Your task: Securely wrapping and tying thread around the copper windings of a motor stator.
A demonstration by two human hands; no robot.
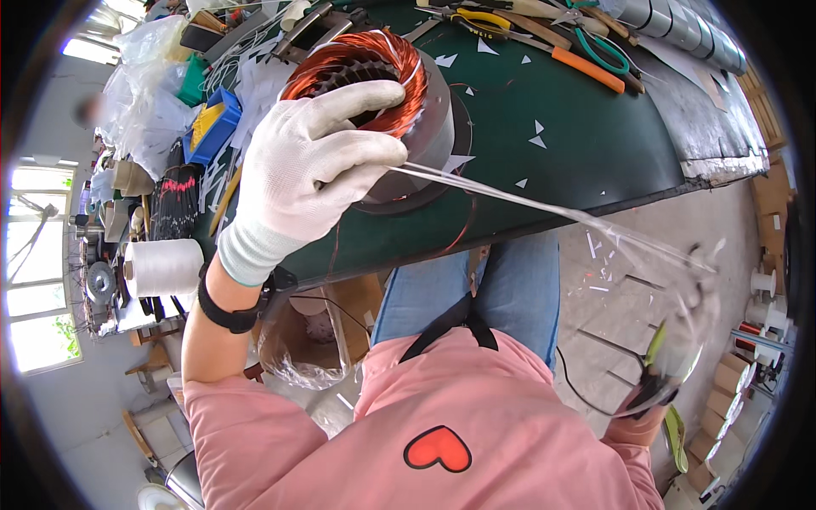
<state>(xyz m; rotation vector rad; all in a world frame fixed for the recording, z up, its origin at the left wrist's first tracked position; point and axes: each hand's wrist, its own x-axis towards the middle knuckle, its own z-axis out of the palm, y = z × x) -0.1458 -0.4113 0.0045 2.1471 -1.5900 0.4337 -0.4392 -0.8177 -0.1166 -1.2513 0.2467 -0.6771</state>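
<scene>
A motor stator [438, 115] with a ring of copper windings [412, 72] stands on the dark green table. My left hand [302, 157], in a white knitted glove, lies against the near left side of the windings. Its fingers are bent, one over the ring and another pressing on white cord [510, 194] at its lower edge. From there the doubled cord stretches right and down, past the table edge. My right hand [680, 327] is far out at the right near the cord's other end. Motion smears it, so its fingers and grip cannot be made out.
Pliers [480, 20], an orange-handled tool [586, 70] and green-handled scissors [602, 53] lie at the back. A blue bin [214, 127] and white thread spool [161, 267] stand left. White paper scraps [537, 136] dot the table; a plastic-lined box [302, 340] sits below.
</scene>
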